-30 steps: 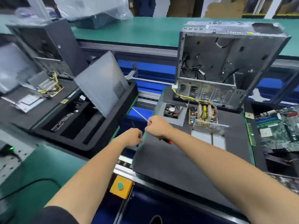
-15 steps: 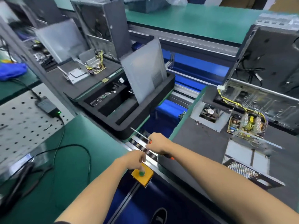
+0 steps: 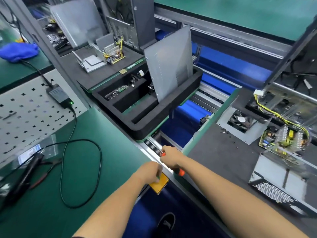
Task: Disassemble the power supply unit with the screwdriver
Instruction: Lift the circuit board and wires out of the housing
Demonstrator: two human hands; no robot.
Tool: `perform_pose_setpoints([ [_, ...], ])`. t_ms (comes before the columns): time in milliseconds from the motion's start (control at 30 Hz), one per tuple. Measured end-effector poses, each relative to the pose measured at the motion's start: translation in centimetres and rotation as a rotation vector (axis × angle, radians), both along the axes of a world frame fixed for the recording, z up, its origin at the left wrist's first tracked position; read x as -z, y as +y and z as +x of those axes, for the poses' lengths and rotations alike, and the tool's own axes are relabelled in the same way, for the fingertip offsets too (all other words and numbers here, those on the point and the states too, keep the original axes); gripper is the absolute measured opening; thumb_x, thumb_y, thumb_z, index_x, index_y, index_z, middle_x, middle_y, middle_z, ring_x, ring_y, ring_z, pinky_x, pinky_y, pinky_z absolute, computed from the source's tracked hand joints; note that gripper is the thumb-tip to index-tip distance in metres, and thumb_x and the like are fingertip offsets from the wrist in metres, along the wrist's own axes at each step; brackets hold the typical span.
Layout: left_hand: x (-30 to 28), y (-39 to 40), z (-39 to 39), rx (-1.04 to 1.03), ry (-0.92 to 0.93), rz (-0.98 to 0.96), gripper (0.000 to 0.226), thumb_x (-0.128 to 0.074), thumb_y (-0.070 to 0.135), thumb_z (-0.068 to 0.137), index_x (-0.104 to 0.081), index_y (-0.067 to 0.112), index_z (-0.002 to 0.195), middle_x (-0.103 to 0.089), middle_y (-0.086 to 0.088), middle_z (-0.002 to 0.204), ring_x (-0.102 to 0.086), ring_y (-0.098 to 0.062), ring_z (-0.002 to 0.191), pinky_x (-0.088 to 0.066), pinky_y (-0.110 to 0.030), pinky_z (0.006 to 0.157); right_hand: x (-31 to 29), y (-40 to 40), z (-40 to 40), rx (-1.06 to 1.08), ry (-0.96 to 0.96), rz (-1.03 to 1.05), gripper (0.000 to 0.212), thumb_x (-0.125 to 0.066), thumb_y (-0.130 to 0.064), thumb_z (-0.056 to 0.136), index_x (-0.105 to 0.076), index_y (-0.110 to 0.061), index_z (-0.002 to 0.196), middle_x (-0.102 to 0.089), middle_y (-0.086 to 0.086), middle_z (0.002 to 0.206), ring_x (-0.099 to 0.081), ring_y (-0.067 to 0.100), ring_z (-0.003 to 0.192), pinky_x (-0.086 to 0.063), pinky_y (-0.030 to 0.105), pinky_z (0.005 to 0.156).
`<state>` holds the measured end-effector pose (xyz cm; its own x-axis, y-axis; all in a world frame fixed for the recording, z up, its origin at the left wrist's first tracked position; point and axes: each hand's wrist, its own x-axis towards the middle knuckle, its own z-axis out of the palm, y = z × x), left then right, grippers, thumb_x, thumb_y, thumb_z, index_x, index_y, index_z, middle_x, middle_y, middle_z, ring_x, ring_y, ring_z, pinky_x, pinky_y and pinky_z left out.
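Mostly done, I judge: fan plate [image 3: 241, 123], circuit board [image 3: 284, 138] and casing [image 3: 281, 181] lie separated. My right hand [image 3: 169, 158] grips the screwdriver [image 3: 179, 171]; left hand [image 3: 150, 172] presses the yellow button box [image 3: 160, 185], fingers curled.

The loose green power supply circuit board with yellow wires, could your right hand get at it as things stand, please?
Probably yes: the right hand grips the orange-handled screwdriver, and only open grey foam mat lies between it and the circuit board, which sits uncovered.
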<state>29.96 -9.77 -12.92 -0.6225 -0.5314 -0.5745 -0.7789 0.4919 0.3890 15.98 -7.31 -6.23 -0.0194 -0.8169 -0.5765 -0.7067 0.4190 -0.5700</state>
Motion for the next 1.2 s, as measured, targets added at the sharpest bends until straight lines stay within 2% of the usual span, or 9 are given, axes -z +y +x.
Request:
perform_pose_setpoints([
  [100, 0.0, -0.1, -0.2, -0.053, 0.010, 0.025, 0.019, -0.072, 0.009, 0.070, -0.064, 0.017, 0.086, -0.056, 0.002, 0.087, -0.056, -0.020, 0.080, -0.049, -0.034, 0.070, -0.1, -0.3, -0.1, 0.036, -0.066, -0.001, 0.004, -0.048, -0.010, 0.086, -0.047, -0.014, 0.086, -0.054, 0.004, 0.086, -0.047, 0.017, 0.062, -0.040, 0.028, 0.057],
  [300, -0.5, -0.4, -0.8, -0.065, -0.032, 0.055, 0.016, -0.069, 0.006, 0.071, -0.067, 0.015, 0.084, -0.060, -0.002, 0.087, -0.060, -0.022, 0.080, -0.052, -0.034, 0.067, -0.7, -1.2, -0.1, 0.030, -0.094, -0.019, 0.005, -0.050, -0.011, 0.085, -0.050, -0.010, 0.089, -0.056, 0.010, 0.089, -0.048, 0.023, 0.071, -0.042, 0.034, 0.062],
  [467, -1.0, 0.3, -1.8, -0.005, -0.117, -0.022, 0.013, -0.049, 0.000, 0.074, -0.051, 0.011, 0.082, -0.058, -0.011, 0.091, -0.060, -0.030, 0.089, -0.052, -0.040, 0.071, -1.2, -1.4, -0.2, 0.041, -0.103, -0.032, 0.006, -0.053, -0.012, 0.083, -0.050, -0.009, 0.088, -0.056, 0.011, 0.087, -0.046, 0.021, 0.070, -0.041, 0.033, 0.061],
  [633, -3.4, -2.4, -2.9, 0.082, -0.161, 0.092, 0.013, -0.060, 0.008, 0.074, -0.063, -0.001, 0.083, -0.058, -0.010, 0.078, -0.054, -0.022, 0.070, -0.048, -0.033, 0.062, -3.0, -1.5, -1.6, 0.060, -0.037, -0.088, 0.011, -0.054, -0.014, 0.083, -0.057, -0.006, 0.090, -0.062, 0.012, 0.090, -0.051, 0.022, 0.072, -0.040, 0.030, 0.059],
  [733, -6.5, -5.2, -5.2, -0.117, 0.072, -0.056, 0.020, -0.055, 0.010, 0.078, -0.049, 0.008, 0.059, -0.048, -0.002, 0.060, -0.048, -0.020, 0.061, -0.039, -0.026, 0.055, -5.0, -2.0, -3.1, 0.094, -0.008, -0.144, 0.009, -0.057, -0.016, 0.083, -0.058, -0.007, 0.085, -0.061, 0.009, 0.086, -0.050, 0.021, 0.072, -0.039, 0.029, 0.059],
  [833, -10.3, -7.4, -8.4, -0.327, 0.326, -0.193, 0.021, -0.055, 0.006, 0.075, -0.051, 0.019, 0.058, -0.051, 0.005, 0.059, -0.049, -0.012, 0.056, -0.034, -0.019, 0.048, -7.9, -2.6, -5.3, 0.188, 0.013, -0.230, 0.026, -0.059, -0.024, 0.087, -0.045, -0.017, 0.066, -0.050, -0.002, 0.068, -0.043, 0.012, 0.057, -0.032, 0.025, 0.049],
  [967, -13.5, -8.3, -12.8, -0.328, 0.507, -0.226, 0.011, -0.060, 0.018, 0.083, -0.067, 0.010, 0.078, -0.066, -0.002, 0.072, -0.056, -0.020, 0.067, -0.043, -0.030, 0.061, -11.9, -1.7, -9.0, 0.346, 0.010, -0.317, 0.032, -0.056, -0.027, 0.086, -0.036, -0.018, 0.063, -0.044, 0.000, 0.061, -0.041, 0.018, 0.050, -0.033, 0.026, 0.045],
  [1100, -15.1, -6.8, -17.3, -0.284, 0.602, -0.197, 0.016, -0.059, 0.019, 0.084, -0.064, 0.006, 0.075, -0.062, -0.005, 0.066, -0.053, -0.022, 0.061, -0.041, -0.032, 0.059, -14.7, 0.8, -12.7, 0.434, 0.044, -0.349, 0.028, -0.058, -0.023, 0.086, -0.038, -0.012, 0.069, -0.044, 0.009, 0.072, -0.043, 0.024, 0.068, -0.035, 0.033, 0.059],
  [1200, -15.9, -4.8, -20.7, -0.178, 0.639, -0.146, 0.014, -0.058, 0.013, 0.085, -0.062, 0.013, 0.072, -0.058, 0.000, 0.064, -0.051, -0.018, 0.060, -0.038, -0.028, 0.054, -16.1, 3.3, -15.3, 0.496, 0.060, -0.347, 0.024, -0.059, -0.020, 0.086, -0.042, -0.009, 0.075, -0.049, 0.013, 0.075, -0.050, 0.026, 0.065, -0.041, 0.036, 0.059],
])
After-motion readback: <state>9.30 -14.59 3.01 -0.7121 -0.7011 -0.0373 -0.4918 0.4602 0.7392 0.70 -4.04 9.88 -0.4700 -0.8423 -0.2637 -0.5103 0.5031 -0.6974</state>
